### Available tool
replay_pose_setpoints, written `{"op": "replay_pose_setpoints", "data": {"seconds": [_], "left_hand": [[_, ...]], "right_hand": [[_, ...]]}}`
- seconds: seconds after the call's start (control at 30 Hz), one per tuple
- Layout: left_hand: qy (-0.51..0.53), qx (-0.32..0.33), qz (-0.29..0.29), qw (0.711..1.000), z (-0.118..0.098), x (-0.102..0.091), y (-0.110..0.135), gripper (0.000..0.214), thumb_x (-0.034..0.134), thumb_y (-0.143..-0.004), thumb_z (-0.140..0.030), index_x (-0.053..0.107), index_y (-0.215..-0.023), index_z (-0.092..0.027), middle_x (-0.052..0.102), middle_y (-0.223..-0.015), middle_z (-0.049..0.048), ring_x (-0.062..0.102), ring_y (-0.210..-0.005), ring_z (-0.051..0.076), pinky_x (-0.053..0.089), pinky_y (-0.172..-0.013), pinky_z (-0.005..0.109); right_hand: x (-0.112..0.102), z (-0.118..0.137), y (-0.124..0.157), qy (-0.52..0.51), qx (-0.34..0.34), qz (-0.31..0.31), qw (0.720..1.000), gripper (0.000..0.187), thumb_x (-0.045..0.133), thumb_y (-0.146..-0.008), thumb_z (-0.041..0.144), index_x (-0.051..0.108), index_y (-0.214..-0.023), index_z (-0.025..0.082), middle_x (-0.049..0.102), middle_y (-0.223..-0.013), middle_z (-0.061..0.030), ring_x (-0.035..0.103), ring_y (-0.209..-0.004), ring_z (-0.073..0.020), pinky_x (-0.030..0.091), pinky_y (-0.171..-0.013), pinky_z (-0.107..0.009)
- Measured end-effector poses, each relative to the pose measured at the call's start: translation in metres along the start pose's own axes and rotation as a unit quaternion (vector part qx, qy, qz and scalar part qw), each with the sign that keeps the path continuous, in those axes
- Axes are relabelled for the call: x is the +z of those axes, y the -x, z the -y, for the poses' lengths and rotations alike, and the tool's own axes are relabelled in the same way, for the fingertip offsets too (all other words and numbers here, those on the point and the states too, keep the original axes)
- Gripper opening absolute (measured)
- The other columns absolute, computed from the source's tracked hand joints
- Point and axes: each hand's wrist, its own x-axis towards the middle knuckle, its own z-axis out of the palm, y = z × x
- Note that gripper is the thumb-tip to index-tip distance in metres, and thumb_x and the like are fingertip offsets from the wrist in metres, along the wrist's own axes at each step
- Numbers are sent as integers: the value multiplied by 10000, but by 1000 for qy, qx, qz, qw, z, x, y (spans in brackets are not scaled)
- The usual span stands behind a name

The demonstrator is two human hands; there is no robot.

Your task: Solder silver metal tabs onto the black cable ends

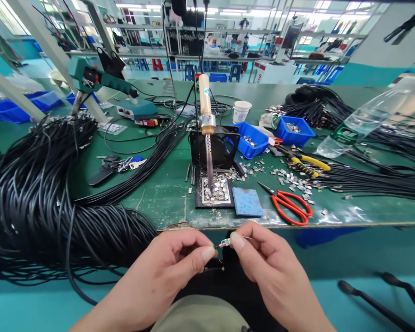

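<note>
Just below the bench edge, my left hand (174, 262) pinches the end of a thin black cable between thumb and forefinger. A small connector (225, 242) with a metal tip and colored wire ends bridges the gap between my hands. My right hand (268, 260) grips its far end with thumb and forefinger, and a fine wire sticks out past those fingers. Ahead of my hands, a soldering iron (205, 101) with a wooden handle points down at a black-framed plate (198, 201) covered with small metal connectors. A blue sponge (247, 202) lies beside the plate.
Bundled black cables (103, 226) hang over the left edge. Red-handled scissors (292, 210), yellow-handled pliers (311, 163) and loose connectors (293, 180) lie to the right. Behind are a black fan (228, 143), blue bins (295, 131), a paper cup (241, 112) and a plastic bottle (370, 117).
</note>
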Motion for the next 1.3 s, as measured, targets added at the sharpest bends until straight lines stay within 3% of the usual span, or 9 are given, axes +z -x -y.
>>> {"op": "replay_pose_setpoints", "data": {"seconds": [0.3,0.47,0.57,0.7,0.87,1.03,1.3], "left_hand": [[3,3,-12,1000,-7,9,-9,289,640,-994,-464,702,-887,-202,485,-706,-71,385,-644,117,348,-600,231],[-28,9,-30,999,-7,10,-11,272,623,-994,-442,721,-888,-212,628,-799,-20,507,-775,174,414,-697,273],[-69,16,-41,997,-7,11,-10,255,599,-1003,-413,733,-891,-226,680,-826,-9,567,-808,196,439,-731,291],[-109,50,-40,992,-4,11,-9,223,583,-1015,-355,726,-891,-236,703,-854,-16,619,-839,197,458,-780,295],[-157,84,-56,982,-2,11,-7,235,538,-1046,-316,704,-900,-237,671,-840,-20,612,-806,182,456,-753,285],[-190,115,-66,973,-2,11,-7,264,518,-1060,-298,687,-870,-228,646,-817,-14,604,-783,179,448,-730,285],[-211,140,-49,966,5,12,-7,268,487,-1069,-263,683,-893,-219,635,-836,-2,600,-792,180,438,-714,293]], "right_hand": [[1,1,5,55,-23,-27,998,381,596,-1016,505,574,-787,202,387,-656,62,306,-597,-115,310,-523,-233],[-8,-7,5,103,-61,-37,992,260,619,-1013,459,684,-905,231,555,-687,28,443,-599,-127,382,-516,-223],[-16,-6,3,149,-130,-57,979,120,661,-1000,360,730,-1049,276,687,-821,2,565,-633,-132,440,-527,-219],[-22,1,0,226,-218,-13,949,128,671,-993,218,749,-1059,297,647,-811,18,593,-650,-119,482,-597,-228],[-21,6,-5,213,-260,23,942,184,655,-999,141,742,-1098,270,661,-966,-16,655,-837,-135,535,-718,-232],[-22,7,-8,228,-254,77,937,197,665,-1001,135,744,-1127,263,703,-974,-20,677,-880,-155,550,-777,-264],[-24,6,-9,241,-245,101,934,133,639,-1023,173,754,-1079,210,695,-923,-35,659,-837,-164,526,-734,-290]]}}
